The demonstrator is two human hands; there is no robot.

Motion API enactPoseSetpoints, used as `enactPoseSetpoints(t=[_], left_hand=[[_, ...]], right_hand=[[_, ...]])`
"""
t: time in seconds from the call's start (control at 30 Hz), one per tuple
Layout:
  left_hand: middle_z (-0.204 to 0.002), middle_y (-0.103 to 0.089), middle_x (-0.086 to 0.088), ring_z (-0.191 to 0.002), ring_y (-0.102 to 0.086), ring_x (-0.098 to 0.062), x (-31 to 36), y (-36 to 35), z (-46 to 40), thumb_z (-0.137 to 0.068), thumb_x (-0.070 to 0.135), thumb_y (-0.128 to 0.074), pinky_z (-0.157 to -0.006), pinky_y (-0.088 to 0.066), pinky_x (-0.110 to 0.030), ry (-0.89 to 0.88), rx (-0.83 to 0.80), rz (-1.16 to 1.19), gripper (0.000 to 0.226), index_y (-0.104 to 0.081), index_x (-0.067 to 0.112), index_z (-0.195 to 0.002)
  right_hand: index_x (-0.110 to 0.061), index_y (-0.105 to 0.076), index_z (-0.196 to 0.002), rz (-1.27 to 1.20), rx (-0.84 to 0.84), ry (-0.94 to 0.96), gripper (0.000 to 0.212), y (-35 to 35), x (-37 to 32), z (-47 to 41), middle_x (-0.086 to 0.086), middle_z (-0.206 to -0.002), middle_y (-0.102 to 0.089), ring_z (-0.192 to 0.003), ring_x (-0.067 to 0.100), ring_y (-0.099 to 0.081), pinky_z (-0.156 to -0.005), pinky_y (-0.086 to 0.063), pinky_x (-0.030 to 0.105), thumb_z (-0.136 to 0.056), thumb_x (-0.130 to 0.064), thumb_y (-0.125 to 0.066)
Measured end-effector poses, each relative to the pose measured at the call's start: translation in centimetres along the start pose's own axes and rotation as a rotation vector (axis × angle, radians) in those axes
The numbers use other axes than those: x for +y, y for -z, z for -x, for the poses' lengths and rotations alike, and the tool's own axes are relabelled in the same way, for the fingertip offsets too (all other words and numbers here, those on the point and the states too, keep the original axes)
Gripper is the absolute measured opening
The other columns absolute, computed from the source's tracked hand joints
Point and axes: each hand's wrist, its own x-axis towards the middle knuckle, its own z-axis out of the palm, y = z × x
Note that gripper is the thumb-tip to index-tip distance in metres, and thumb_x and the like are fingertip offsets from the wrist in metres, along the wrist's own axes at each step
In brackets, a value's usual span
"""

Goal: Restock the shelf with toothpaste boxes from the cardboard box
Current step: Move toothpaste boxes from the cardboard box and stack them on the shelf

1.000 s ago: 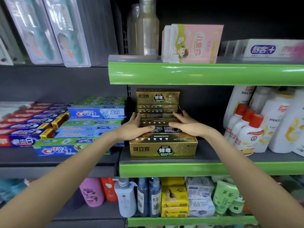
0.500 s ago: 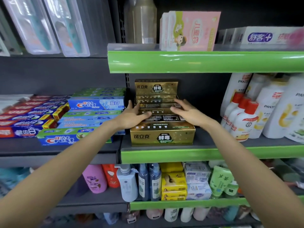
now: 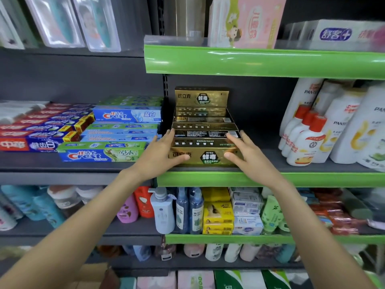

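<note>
Gold toothpaste boxes stand in a stepped stack on the middle shelf [image 3: 312, 179], the tallest row [image 3: 201, 97] at the back. The front gold box [image 3: 208, 157] lies at the shelf's green edge. My left hand [image 3: 160, 155] clasps its left end, thumb on the front face. At the right end my right hand [image 3: 248, 155] does the same, fingers reaching along the box top. A corner of the brown cardboard box [image 3: 89, 276] shows at the bottom left; its inside is hidden.
Blue and green Crest boxes [image 3: 104, 155] and red toothpaste boxes [image 3: 31, 142] fill the shelf to the left. White shampoo bottles [image 3: 308, 142] crowd the right. The green shelf above [image 3: 260, 63] overhangs the stack. Bottles and soap packs sit below.
Both hands slid forward from the top of the gold stack to the ends of the front box. The view has dropped, showing lower shelves and the cardboard box.
</note>
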Motion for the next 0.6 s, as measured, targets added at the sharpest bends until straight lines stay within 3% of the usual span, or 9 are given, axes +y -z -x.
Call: enactPoseSetpoints(t=[0.1, 0.33, 0.47, 0.6], left_hand=[[-0.156, -0.020, -0.004, -0.145, -0.014, -0.015, 0.1, -0.1, -0.1, -0.088, 0.050, -0.053, -0.118, -0.003, -0.034, -0.018, 0.000, 0.098, 0.088, -0.004, 0.012, -0.151], [-0.155, -0.021, -0.011, -0.142, -0.024, -0.020, 0.2, -0.2, -0.5, -0.088, 0.054, -0.049, -0.119, -0.005, -0.043, 0.019, 0.009, -0.025, 0.088, -0.008, 0.007, -0.150], [-0.157, 0.003, -0.016, -0.146, -0.003, -0.022, 0.7, -0.1, -0.1, -0.087, 0.059, -0.045, -0.116, 0.005, -0.044, 0.038, 0.070, -0.208, 0.089, -0.008, 0.008, -0.150], [-0.158, -0.006, -0.012, -0.145, -0.009, -0.026, 0.7, 0.4, 1.2, -0.082, 0.068, -0.044, -0.117, 0.001, -0.045, -0.085, 0.185, -0.259, 0.089, -0.020, 0.015, -0.149]], right_hand=[[-0.028, -0.014, -0.151, -0.013, -0.022, -0.029, 0.060, 0.0, -0.6, 0.1, 0.006, -0.159, 0.009, -0.146, 0.022, -0.009, -0.111, -0.019, 0.029, -0.098, -0.036, -0.042], [-0.027, -0.009, -0.151, 0.092, -0.046, -0.017, 0.059, 0.2, -0.9, 0.0, 0.008, -0.158, 0.012, -0.141, 0.028, -0.025, -0.108, -0.030, 0.034, -0.100, -0.038, -0.036], [-0.026, -0.018, -0.149, 0.247, 0.034, 0.033, 0.056, -0.1, -0.4, -0.1, 0.005, -0.159, 0.003, -0.146, 0.028, -0.003, -0.117, -0.018, 0.047, -0.099, -0.040, -0.038], [-0.024, -0.039, -0.141, 0.328, 0.216, 0.230, 0.048, 0.1, -1.8, 0.8, 0.008, -0.158, -0.008, -0.146, 0.028, 0.005, -0.118, -0.005, 0.051, -0.095, -0.022, -0.051]])
